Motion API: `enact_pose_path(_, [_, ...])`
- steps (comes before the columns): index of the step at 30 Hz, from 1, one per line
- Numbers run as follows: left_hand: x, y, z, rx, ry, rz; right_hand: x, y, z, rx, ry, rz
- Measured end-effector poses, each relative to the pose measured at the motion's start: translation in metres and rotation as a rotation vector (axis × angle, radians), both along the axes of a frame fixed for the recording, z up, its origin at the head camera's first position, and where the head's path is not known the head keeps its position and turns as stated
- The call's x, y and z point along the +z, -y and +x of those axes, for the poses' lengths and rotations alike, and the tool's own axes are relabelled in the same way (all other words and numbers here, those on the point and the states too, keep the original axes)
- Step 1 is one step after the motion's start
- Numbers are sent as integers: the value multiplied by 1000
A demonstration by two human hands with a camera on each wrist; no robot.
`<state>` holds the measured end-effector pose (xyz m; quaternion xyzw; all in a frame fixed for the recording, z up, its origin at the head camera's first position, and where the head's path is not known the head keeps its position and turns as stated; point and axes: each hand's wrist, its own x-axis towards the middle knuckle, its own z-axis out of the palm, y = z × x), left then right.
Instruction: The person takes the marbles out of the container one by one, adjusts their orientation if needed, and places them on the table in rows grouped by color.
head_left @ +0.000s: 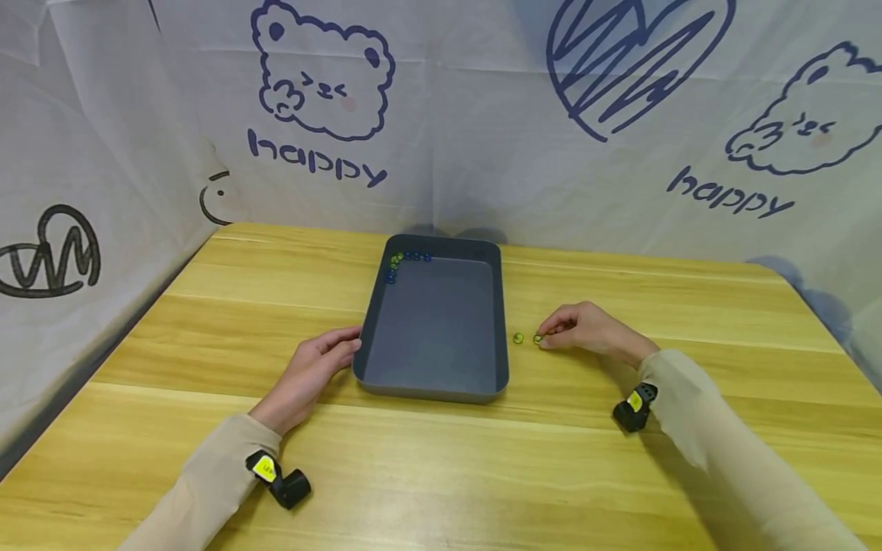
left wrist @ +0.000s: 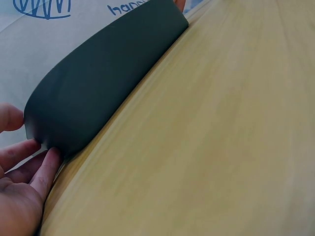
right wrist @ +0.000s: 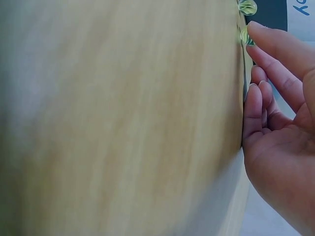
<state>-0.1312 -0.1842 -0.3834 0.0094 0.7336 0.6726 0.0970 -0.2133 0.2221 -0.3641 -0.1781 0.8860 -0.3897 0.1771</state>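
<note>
My right hand [head_left: 586, 330] pinches a yellow-green glass marble [head_left: 537, 339] between thumb and forefinger, just right of the tray. Another yellow-green marble [head_left: 518, 337] lies on the table between that hand and the tray wall; it shows at the top of the right wrist view. My left hand [head_left: 311, 373] touches the left outer wall of a dark grey rectangular tray [head_left: 434, 329] with its fingertips. In the left wrist view, fingers [left wrist: 47, 172] meet the tray's lower corner. Inside the tray, green marbles [head_left: 396, 260] sit in the far left corner, with blue marbles [head_left: 416, 257] beside them.
The tray stands on a wood-grain table [head_left: 441, 474]. Behind it hangs a white cloth [head_left: 475, 176] with drawn bears, a heart and lettering. Black wrist cameras [head_left: 292, 488] are strapped over both beige sleeves.
</note>
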Motion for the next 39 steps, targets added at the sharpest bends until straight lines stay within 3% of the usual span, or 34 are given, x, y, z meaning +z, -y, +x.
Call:
enact_pose_path(19, [1,0,-1,-5,4,5,1,-4,-1,-15,48,-29])
enact_pose_path(27, [0,0,0,-9,0,7,-1,-15,-7,2,122,-135])
enact_pose_path(33, [1,1,0,3,4,-2,6,-17,-8,17,149,-166])
enact_pose_path(39, [0,0,0,-1,5,9,11,-19,-13,-19,258,-281])
